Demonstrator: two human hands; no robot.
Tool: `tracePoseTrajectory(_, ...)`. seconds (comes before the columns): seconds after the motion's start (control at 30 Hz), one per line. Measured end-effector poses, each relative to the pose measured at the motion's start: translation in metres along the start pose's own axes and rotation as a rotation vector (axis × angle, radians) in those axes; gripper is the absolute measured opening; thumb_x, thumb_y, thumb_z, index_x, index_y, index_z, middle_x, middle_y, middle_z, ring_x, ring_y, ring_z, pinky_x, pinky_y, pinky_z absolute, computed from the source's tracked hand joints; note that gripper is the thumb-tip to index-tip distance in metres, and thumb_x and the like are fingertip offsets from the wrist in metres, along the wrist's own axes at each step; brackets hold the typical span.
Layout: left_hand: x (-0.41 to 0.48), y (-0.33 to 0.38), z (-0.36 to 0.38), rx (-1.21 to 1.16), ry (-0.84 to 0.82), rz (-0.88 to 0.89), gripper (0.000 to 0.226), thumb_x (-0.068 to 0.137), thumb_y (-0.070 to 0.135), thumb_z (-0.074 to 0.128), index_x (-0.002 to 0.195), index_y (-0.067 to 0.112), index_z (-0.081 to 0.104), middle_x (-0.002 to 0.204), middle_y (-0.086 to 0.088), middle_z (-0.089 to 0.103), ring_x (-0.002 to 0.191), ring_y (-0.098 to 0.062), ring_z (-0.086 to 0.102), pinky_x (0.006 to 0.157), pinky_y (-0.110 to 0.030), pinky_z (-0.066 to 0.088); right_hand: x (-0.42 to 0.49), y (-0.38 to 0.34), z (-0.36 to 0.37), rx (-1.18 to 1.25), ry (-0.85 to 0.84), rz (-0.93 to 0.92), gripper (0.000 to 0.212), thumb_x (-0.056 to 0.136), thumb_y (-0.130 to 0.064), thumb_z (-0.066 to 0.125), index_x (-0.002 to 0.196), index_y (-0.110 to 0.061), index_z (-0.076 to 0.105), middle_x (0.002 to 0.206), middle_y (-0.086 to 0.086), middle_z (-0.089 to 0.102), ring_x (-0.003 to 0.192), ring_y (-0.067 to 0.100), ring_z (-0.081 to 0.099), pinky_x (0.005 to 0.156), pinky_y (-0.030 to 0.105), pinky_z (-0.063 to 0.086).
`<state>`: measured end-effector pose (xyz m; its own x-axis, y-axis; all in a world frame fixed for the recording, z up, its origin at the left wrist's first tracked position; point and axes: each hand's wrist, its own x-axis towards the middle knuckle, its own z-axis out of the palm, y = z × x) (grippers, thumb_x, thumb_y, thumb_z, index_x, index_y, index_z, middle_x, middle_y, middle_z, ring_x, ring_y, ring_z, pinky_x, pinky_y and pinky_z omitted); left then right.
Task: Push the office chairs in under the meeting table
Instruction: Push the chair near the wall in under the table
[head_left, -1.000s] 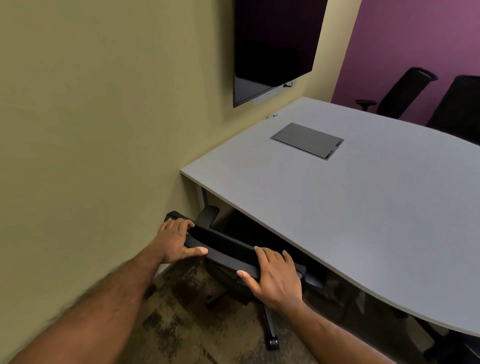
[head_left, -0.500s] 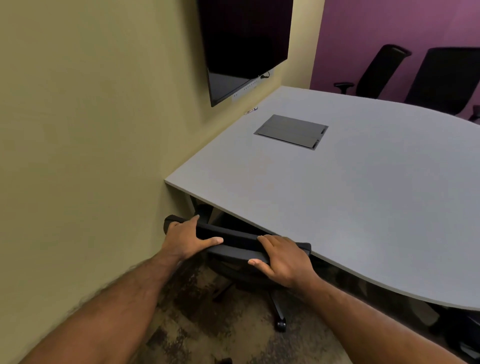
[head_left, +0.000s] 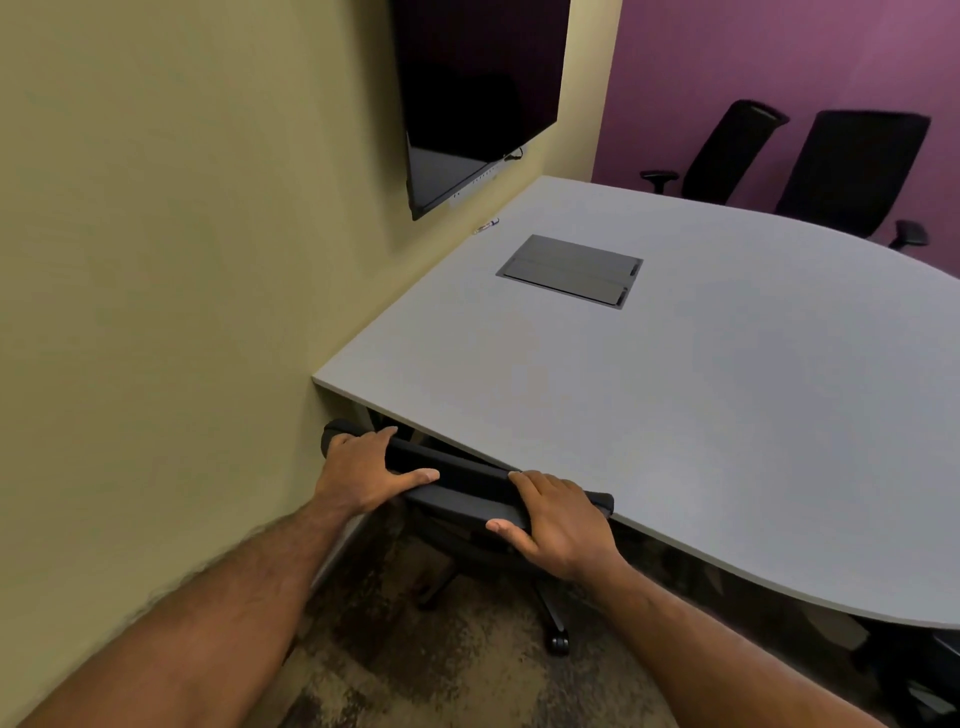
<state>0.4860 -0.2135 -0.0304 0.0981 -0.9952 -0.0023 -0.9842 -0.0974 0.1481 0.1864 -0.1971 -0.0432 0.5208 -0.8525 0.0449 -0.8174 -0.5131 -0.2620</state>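
Head view: black chair, gripped hands.

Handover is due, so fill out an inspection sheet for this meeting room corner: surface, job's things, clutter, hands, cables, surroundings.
Surface: grey meeting table, top bare apart from a closed flush cable hatch.
Job's things: near office chair, top of its backrest at the table edge, seat under the table; two black chairs at the far side, against the purple wall.
Clutter: a small pen-like item at the wall edge of the table.
Hands: left hand and right hand both grip the top of the near chair's backrest.
Cables: short lead at the wall screen's lower corner.
Surroundings: yellow wall close on the left, mottled carpet.
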Motion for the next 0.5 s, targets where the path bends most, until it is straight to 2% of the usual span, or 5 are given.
tracePoseTrajectory(0.1, 0.013, -0.013, 0.001, 0.004, 0.012, 0.022, 0.129, 0.055, 0.109, 0.026, 0.143, 0.019, 0.052, 0.105, 0.003, 0.071, 0.1, -0.021, 0.065, 0.097, -0.039, 0.041, 0.01, -0.008, 0.004, 0.001, 0.006, 0.019, 0.09, 0.088, -0.086, 0.019, 0.147, -0.021, 0.039, 0.139, 0.001, 0.055, 0.122, 0.021, 0.053, 0.104, 0.039, 0.042)
tracePoseTrajectory(0.17, 0.021, -0.02, 0.002, -0.003, 0.035, 0.052, 0.122, 0.058, 0.108, 0.028, 0.138, 0.019, 0.056, 0.088, 0.009, 0.067, 0.085, -0.018, 0.063, 0.089, -0.037, 0.041, 0.016, -0.012, 0.006, -0.003, 0.013, 0.028, 0.091, 0.087, -0.087, 0.021, 0.146, -0.021, 0.039, 0.138, 0.001, 0.055, 0.121, 0.021, 0.054, 0.103, 0.039, 0.042)
tracePoseTrajectory(0.27, 0.032, -0.03, 0.002, -0.013, 0.068, 0.107, 0.102, 0.063, 0.105, 0.033, 0.12, 0.025, 0.063, 0.068, 0.017, 0.054, 0.065, -0.01, 0.051, 0.082, -0.037, 0.043, 0.026, -0.02, 0.008, -0.004, 0.017, 0.044, 0.09, 0.088, -0.087, 0.02, 0.146, -0.021, 0.039, 0.137, 0.001, 0.055, 0.12, 0.021, 0.054, 0.103, 0.039, 0.043)
tracePoseTrajectory(0.37, 0.044, -0.041, 0.001, 0.015, 0.062, 0.138, 0.099, 0.064, 0.104, 0.034, 0.118, 0.026, 0.062, 0.069, 0.017, 0.052, 0.064, -0.01, 0.047, 0.08, -0.037, 0.042, 0.034, -0.029, 0.01, 0.006, 0.021, 0.058, 0.089, 0.088, -0.085, 0.02, 0.145, -0.02, 0.039, 0.137, 0.002, 0.055, 0.119, 0.022, 0.053, 0.103, 0.04, 0.043)
tracePoseTrajectory(0.5, 0.062, -0.056, -0.003, 0.008, 0.054, 0.134, 0.123, 0.06, 0.106, 0.027, 0.137, 0.015, 0.058, 0.081, 0.009, 0.06, 0.081, -0.018, 0.062, 0.088, -0.04, 0.044, 0.048, -0.042, 0.015, 0.011, 0.034, 0.089, 0.088, 0.09, -0.084, 0.021, 0.145, -0.019, 0.04, 0.136, 0.003, 0.055, 0.12, 0.023, 0.053, 0.104, 0.04, 0.043)
